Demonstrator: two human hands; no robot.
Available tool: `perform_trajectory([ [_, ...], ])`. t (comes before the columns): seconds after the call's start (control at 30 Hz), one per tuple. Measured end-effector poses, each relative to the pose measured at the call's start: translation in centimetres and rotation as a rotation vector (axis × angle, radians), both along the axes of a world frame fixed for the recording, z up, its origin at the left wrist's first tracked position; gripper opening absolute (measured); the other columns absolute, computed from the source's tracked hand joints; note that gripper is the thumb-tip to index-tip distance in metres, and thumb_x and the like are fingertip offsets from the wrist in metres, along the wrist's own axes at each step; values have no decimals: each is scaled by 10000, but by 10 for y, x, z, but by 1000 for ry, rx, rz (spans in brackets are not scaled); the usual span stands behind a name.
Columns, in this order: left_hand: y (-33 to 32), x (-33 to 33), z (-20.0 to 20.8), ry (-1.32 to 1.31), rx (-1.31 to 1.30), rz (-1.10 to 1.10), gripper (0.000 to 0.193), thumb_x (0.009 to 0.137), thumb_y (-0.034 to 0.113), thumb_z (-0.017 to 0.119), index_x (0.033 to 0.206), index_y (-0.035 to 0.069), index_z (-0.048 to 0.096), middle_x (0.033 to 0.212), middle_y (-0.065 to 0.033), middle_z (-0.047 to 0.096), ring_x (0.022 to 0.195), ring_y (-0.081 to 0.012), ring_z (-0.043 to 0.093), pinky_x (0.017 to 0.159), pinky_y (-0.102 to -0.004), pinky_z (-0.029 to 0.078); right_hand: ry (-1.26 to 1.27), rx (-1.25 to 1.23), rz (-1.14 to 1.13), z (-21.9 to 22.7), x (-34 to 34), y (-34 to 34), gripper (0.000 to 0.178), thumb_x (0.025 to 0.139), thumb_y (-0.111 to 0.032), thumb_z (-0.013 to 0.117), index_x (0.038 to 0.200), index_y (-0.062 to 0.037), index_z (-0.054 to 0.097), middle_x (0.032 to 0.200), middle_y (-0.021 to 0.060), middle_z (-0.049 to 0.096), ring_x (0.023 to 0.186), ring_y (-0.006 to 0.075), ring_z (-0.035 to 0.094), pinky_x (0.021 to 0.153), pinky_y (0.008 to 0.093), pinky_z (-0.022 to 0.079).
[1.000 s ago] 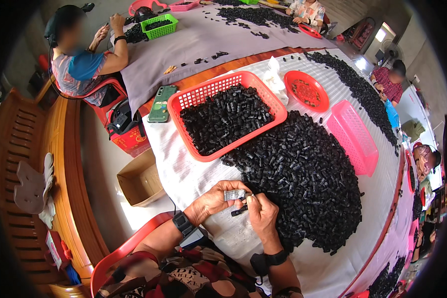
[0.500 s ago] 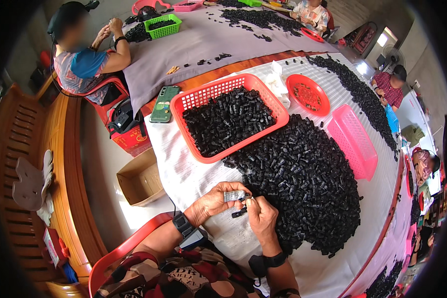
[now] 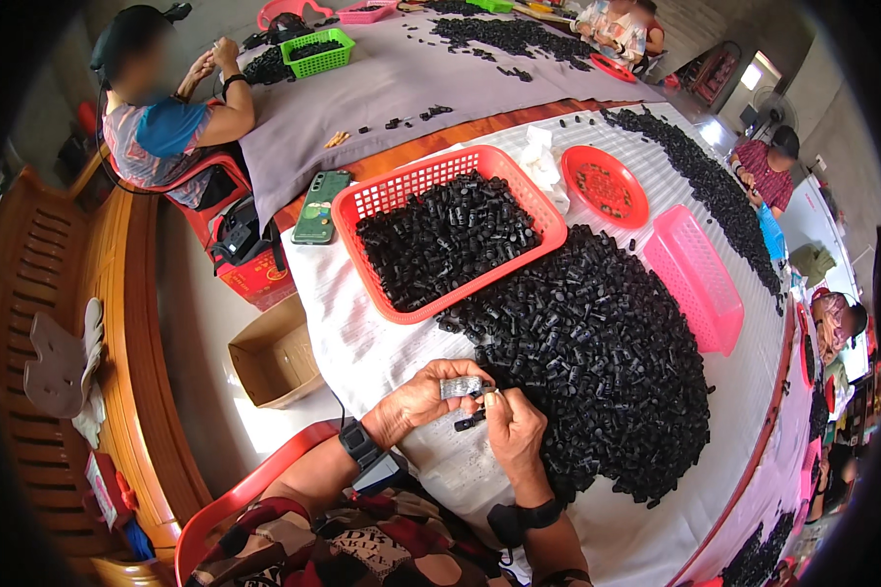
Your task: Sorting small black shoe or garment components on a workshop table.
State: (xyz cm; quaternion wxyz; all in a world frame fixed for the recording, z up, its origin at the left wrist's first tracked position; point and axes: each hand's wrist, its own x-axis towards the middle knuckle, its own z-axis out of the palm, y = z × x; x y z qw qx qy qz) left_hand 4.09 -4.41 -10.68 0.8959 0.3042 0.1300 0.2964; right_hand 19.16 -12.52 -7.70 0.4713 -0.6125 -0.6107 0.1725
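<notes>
My left hand and my right hand meet above the near edge of the white-covered table, fingers closed in a pinch. Across the left hand's fingertips is a silver-grey band or strip; whether it is wrapped round a finger or held, I cannot tell. A small black plastic part shows just below the fingers, between the two hands. What the fingertips pinch is mostly hidden. Beside my right hand spreads a big heap of small black cylindrical parts. Beyond it, a red-orange basket holds more of them.
A green phone, white tissue, a red plate with small bits and a pink basket surround the heap. A cardboard box stands on the floor at left. Other people sit at neighbouring tables with black parts.
My hands keep almost the same pinch and place. The view has shifted very slightly. At the far table, a second person shows more behind the one in the patterned shirt.
</notes>
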Motion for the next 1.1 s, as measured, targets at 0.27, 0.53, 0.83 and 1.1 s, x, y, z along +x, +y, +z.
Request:
perform_trajectory([
  [0.27,1,-1,-3,-52,-37,-8,254,892,107,575,1075,-68,602,948,-106,635,799,-143,586,729,-274,490,22,3,-25,-1,-1,1,191,874,-156,614,746,-28,552,650,139,579,542,306,583,492,369,465],
  [0.53,0,0,-4,-24,-35,-10,243,890,78,553,1078,-69,600,953,-111,637,812,-144,594,732,-271,494,15,34,-47,-3,-1,1,195,875,-161,613,742,-31,553,650,133,575,544,303,581,498,373,464],
  [0.83,0,-1,-1,-19,-18,-4,248,904,83,520,1083,-69,598,961,-112,631,807,-146,583,741,-277,491,3,10,-37,-5,1,0,197,873,-170,615,743,-34,555,656,133,582,547,309,585,498,376,469],
  [1.1,-1,-1,0,-3,-39,2,244,889,66,533,1081,-69,601,952,-111,632,799,-146,582,735,-277,490,2,21,-35,-3,-1,0,195,873,-166,614,743,-34,555,660,132,585,548,310,589,493,373,471],
])
